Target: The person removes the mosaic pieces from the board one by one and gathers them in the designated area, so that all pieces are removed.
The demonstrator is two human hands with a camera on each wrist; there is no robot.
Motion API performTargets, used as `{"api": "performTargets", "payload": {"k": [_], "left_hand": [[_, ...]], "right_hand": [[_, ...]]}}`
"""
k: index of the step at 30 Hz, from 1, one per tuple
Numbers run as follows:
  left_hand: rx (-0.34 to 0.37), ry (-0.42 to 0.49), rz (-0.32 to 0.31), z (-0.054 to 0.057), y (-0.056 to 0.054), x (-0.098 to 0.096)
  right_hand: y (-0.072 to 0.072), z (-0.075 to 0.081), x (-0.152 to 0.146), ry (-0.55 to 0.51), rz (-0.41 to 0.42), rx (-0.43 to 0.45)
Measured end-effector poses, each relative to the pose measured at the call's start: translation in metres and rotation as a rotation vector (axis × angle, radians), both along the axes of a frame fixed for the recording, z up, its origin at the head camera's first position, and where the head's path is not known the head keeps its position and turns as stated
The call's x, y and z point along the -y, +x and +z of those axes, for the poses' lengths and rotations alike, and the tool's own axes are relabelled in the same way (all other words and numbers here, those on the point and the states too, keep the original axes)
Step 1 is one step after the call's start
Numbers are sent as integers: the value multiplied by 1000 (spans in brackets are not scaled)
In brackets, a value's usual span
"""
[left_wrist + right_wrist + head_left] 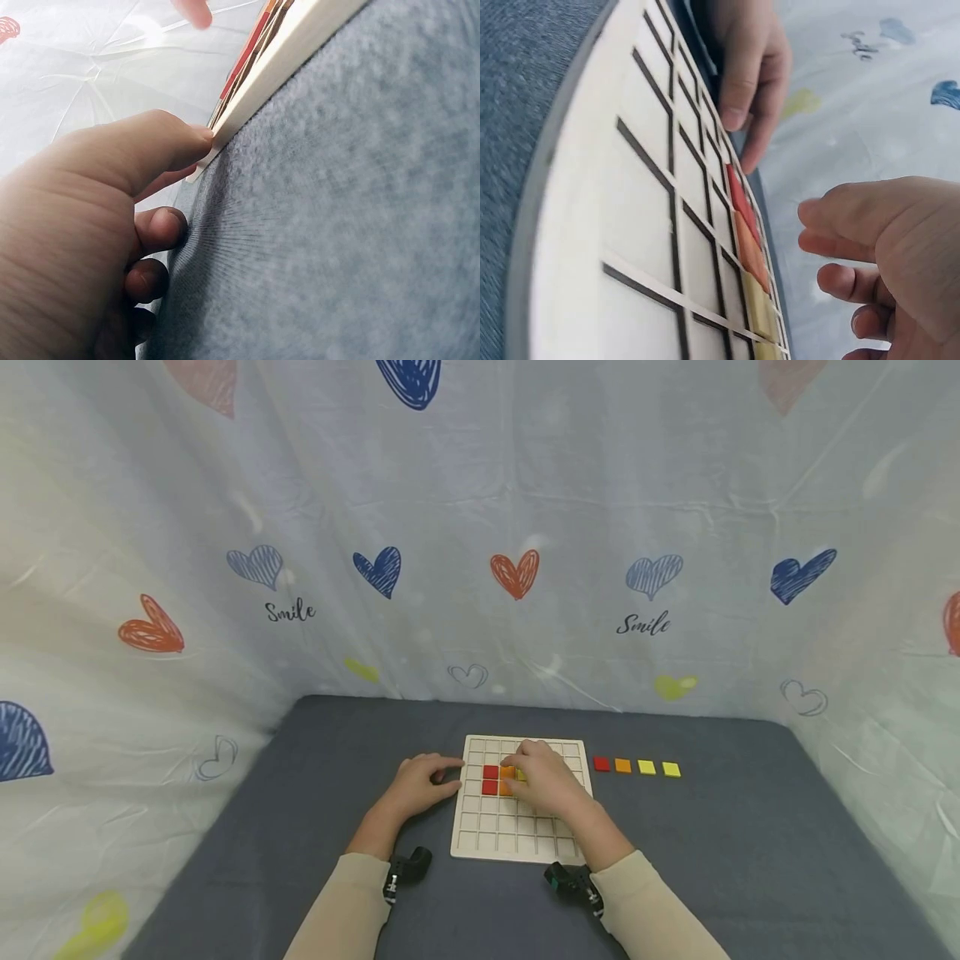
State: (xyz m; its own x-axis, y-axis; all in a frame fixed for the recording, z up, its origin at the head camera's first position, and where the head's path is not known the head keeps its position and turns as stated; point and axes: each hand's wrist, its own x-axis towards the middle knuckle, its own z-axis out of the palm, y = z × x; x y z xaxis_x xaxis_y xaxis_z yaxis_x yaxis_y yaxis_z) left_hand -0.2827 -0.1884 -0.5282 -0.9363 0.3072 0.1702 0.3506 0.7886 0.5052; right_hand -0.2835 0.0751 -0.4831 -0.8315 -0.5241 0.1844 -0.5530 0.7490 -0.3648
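Observation:
A pale wooden grid board [480,842] lies flat on the dark table. Red tiles [490,787], orange tiles [507,772] and yellow tiles [759,304] sit side by side in its cells, the yellow ones mostly behind the right hand in the head view. At the board's left edge, my left hand [415,785] touches the rim with its fingertips, its other fingers loosely bent. My right hand [547,781] hovers over the tiles with thumb and forefinger apart. Nothing shows between its fingers in the right wrist view.
Right of the board lies a row of loose tiles: a red tile [602,764], an orange tile [622,766] and two yellow tiles [647,767]. A white curtain [570,527] printed with hearts stands behind the grey-blue tabletop [750,860].

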Motion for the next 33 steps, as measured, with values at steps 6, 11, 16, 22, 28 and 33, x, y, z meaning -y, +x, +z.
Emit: {"api": "performTargets", "payload": {"k": [6, 11, 16, 22, 28, 33], "left_hand": [[-5, 2, 4, 0, 0, 0], [-8, 5, 1, 0, 1, 0], [-8, 13, 4, 0, 1, -1], [-12, 1, 6, -1, 0, -1], [-15, -11, 5, -1, -1, 0], [-17, -11, 1, -1, -1, 0]], "right_hand": [[0, -10, 12, 31, -7, -3], [0, -18, 17, 73, -40, -23], [-2, -21, 18, 23, -50, -48], [-6, -25, 17, -92, -60, -18], [-7, -26, 22, -223, -68, -5], [-6, -27, 24, -191, -100, -56]]}}
